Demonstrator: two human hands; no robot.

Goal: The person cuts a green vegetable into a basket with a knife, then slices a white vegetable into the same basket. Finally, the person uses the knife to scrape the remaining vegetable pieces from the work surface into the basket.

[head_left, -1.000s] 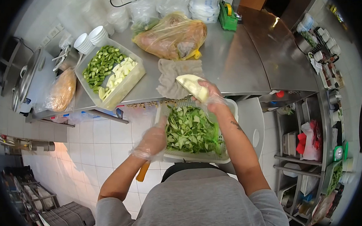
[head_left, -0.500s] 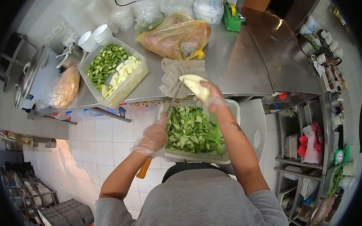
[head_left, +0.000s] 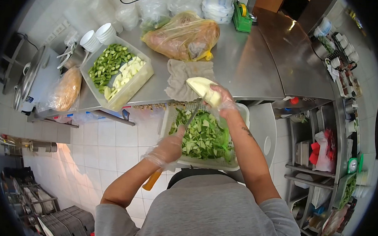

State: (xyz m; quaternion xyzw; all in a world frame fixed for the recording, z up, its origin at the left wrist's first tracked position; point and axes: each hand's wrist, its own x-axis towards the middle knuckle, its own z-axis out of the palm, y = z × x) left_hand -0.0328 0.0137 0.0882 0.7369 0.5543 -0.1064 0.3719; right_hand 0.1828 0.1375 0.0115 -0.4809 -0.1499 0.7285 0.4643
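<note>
My left hand (head_left: pixel 168 150), in a clear plastic glove, is wrapped around a knife (head_left: pixel 193 115) whose orange handle sticks out below the wrist. The blade slants up and right, its tip overlapping the underside of a pale peeled vegetable (head_left: pixel 202 87). My right hand (head_left: pixel 224 99), also gloved, grips that thick, cream-coloured piece by its right end; its exact kind is unclear. Beneath both hands stands a white plastic basket (head_left: pixel 167 121) filled with cut green leaves (head_left: pixel 203 135). A green plastic bag edge shows among the leaves at the right.
On the steel counter (head_left: pixel 258 74) lie a grey cloth (head_left: pixel 178 79), a large yellow-tinted bag (head_left: pixel 182 37) and a tub (head_left: pixel 133 90) of cut green and pale vegetables. A green scale (head_left: pixel 242 21) stands behind. Steel shelving (head_left: pixel 311 174) is at the right.
The knife has swung from the vegetable's left end to its underside, nearer my right hand. My left hand has shifted slightly right; the right hand keeps its hold on the vegetable.
</note>
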